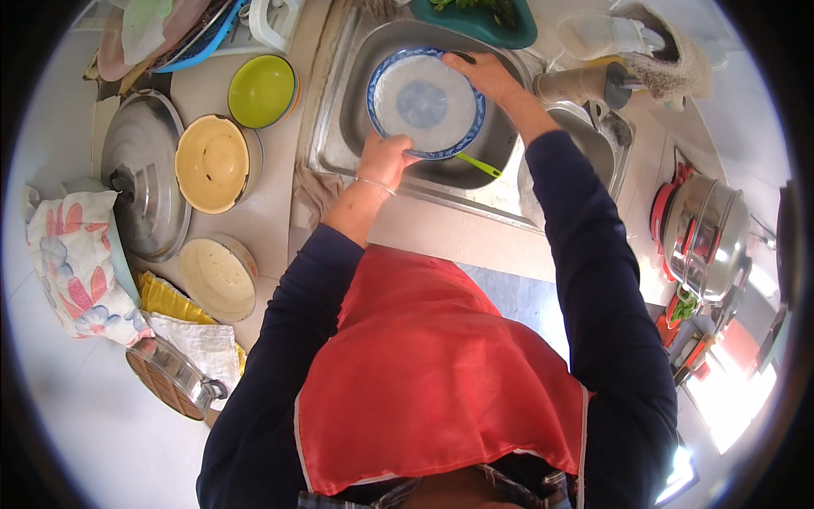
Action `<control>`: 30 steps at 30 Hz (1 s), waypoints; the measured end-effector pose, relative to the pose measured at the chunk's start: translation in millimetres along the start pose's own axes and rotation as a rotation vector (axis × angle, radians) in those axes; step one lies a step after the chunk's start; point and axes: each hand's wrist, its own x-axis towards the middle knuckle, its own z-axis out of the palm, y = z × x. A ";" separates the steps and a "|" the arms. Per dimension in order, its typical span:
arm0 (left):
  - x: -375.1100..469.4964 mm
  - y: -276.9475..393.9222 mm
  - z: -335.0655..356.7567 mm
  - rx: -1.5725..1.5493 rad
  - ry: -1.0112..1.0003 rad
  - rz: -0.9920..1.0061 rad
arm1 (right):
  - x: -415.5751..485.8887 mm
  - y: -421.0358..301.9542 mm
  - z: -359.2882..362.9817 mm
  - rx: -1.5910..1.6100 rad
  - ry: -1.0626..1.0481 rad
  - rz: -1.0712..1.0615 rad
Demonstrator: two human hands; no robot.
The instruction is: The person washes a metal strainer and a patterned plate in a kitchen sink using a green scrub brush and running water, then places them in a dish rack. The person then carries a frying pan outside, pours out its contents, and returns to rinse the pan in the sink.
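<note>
Over the steel sink basin (356,111), a white plate with a blue patterned rim (426,105) is held between both hands. My left hand (386,159) grips its lower left edge, the thumb on the rim. My right hand (480,76) holds the upper right edge; something small and dark shows by its fingers, too unclear to name. A bright green handle (480,167) sticks out from under the plate towards the basin's near wall; what it belongs to is hidden. At the basin's far side stands a green plastic basin (496,32) with leafy greens in it.
To the left are a lime-green bowl (261,91), a yellow enamel basin (212,164), a cream bowl (216,278) and a large metal lid (143,178). A beige cloth (316,194) lies beside the sink. A smaller basin (582,137) and a steel pot (709,235) are on the right.
</note>
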 end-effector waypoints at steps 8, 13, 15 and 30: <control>-4.5 -5.3 9.4 -0.030 0.061 0.012 | -61.3 20.8 41.9 0.290 0.463 0.117; -9.2 -1.8 9.7 -0.008 0.037 0.016 | -65.9 4.9 35.9 0.330 0.478 0.067; -14.0 0.1 15.6 -0.033 0.024 0.016 | -62.1 2.6 29.5 0.281 0.459 0.065; -18.8 -11.1 14.1 0.029 0.052 0.005 | -50.5 -8.3 21.4 0.024 0.445 0.208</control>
